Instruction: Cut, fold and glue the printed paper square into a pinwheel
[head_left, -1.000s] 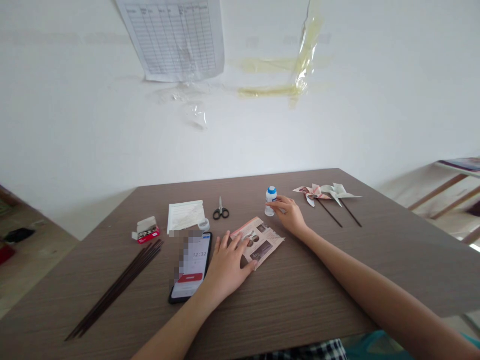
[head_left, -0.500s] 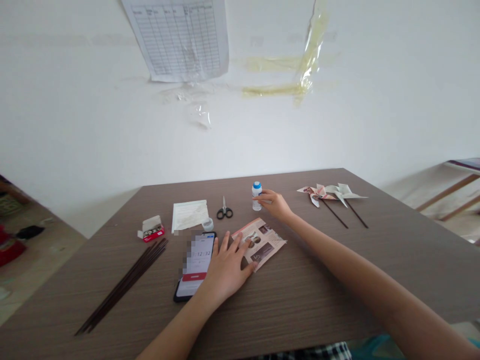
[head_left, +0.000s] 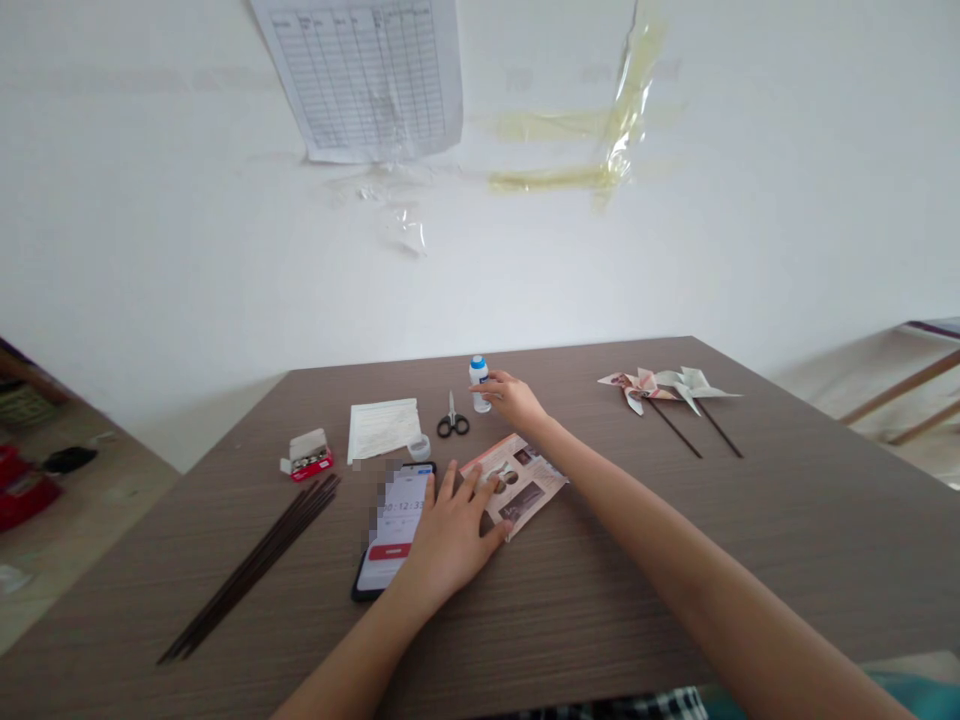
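My left hand (head_left: pixel 457 530) lies flat with fingers spread on a piece of printed paper (head_left: pixel 525 500), beside a phone (head_left: pixel 394 530) showing a running timer. My right hand (head_left: pixel 514 400) reaches past the paper's far edge, its fingers on a small white bottle with a blue cap (head_left: pixel 480 378), which stands upright. Left of the bottle are black-handled scissors (head_left: pixel 452 424), blades pointing away. A roll of clear tape (head_left: pixel 419 447) sits near the corner of a white paper pad (head_left: pixel 384 428).
A small open red-and-white box (head_left: pixel 310 460) with metal pieces stands at the left, above a bundle of thin dark sticks (head_left: pixel 255 565). Two paper pinwheels (head_left: pixel 637 388) on sticks lie at the right. A printed sheet (head_left: pixel 367 80) hangs on the wall behind the table (head_left: pixel 750 560).
My right hand has moved left with the small white bottle, bringing it closer to the scissors. My left hand stays on the printed paper. The view has shifted slightly.
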